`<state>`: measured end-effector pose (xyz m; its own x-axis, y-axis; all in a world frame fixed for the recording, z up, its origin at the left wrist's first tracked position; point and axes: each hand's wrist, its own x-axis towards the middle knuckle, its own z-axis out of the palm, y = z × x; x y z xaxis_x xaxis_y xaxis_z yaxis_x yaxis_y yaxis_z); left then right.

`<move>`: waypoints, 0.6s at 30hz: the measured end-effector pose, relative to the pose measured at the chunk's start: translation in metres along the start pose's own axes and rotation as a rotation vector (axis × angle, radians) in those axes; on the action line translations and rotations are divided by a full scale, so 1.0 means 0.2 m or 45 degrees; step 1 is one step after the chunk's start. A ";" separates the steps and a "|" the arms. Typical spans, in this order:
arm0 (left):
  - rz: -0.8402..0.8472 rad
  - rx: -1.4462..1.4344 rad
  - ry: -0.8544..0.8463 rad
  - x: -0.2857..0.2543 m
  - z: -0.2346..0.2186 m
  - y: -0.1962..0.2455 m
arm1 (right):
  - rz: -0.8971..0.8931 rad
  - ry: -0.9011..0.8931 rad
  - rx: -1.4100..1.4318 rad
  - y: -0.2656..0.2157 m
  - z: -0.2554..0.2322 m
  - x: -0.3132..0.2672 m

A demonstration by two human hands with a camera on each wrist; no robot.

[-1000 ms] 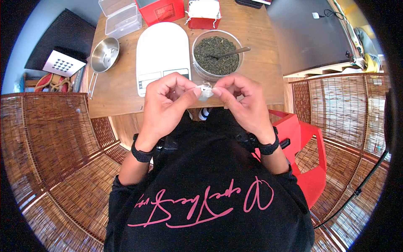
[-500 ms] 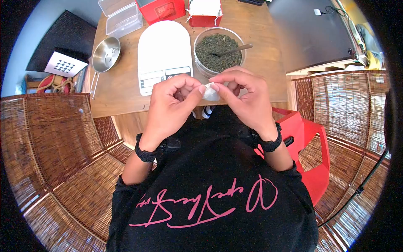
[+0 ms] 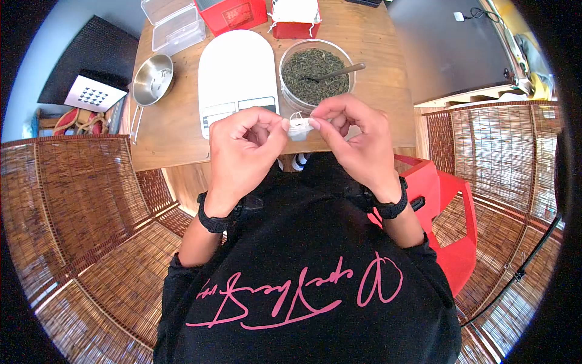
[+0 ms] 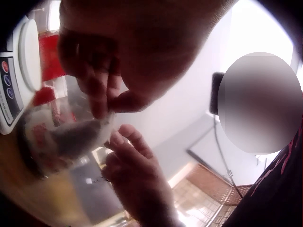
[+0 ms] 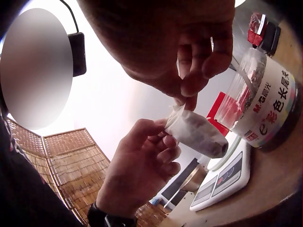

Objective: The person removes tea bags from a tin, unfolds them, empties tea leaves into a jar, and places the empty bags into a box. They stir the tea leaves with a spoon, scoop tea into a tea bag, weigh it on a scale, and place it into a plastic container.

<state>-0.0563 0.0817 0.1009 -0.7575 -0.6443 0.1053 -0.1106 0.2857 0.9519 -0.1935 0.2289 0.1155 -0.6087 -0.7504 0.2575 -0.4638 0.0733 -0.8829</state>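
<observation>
Both hands meet over the near edge of the table, holding a small white drawstring tea bag [image 3: 298,131] at its top. My left hand [image 3: 245,155] pinches one side of the bag's mouth between thumb and forefinger; my right hand [image 3: 362,145] pinches the other side. A thin loop of string rises from the mouth. In the right wrist view the bag [image 5: 196,135] hangs slanted below the fingertips, its lower end rounded out. Dark contents show through the bag [image 4: 78,138] in the left wrist view. Just beyond the hands stands a clear tub of dried tea leaves [image 3: 315,73] with a spoon [image 3: 342,71] in it.
A white kitchen scale [image 3: 237,73] lies left of the tub. Farther left is a metal pan [image 3: 153,80] with a long handle. Along the back are an open clear plastic box [image 3: 179,33], a red box [image 3: 233,17] and a red container of white bags [image 3: 295,27]. A red chair [image 3: 448,212] stands at right.
The hands came together at the bag's mouth, then drew apart again, still pinching it. The string loop, hidden half a second ago, shows above the mouth again.
</observation>
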 end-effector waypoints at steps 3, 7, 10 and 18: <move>-0.008 -0.007 -0.007 0.00 0.00 0.00 | 0.031 0.010 -0.002 0.00 0.01 0.00; 0.028 0.045 -0.030 0.01 -0.01 0.02 | 0.106 -0.005 0.084 -0.03 -0.02 0.01; 0.084 0.057 -0.037 0.00 0.00 0.03 | 0.048 -0.086 -0.029 -0.02 -0.03 0.01; 0.221 0.217 -0.066 0.00 -0.01 0.06 | 0.102 -0.104 -0.176 -0.04 -0.02 0.02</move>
<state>-0.0570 0.0843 0.1132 -0.8060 -0.5391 0.2444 -0.0793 0.5076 0.8580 -0.1943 0.2283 0.1251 -0.5958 -0.7889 0.1505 -0.5033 0.2207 -0.8355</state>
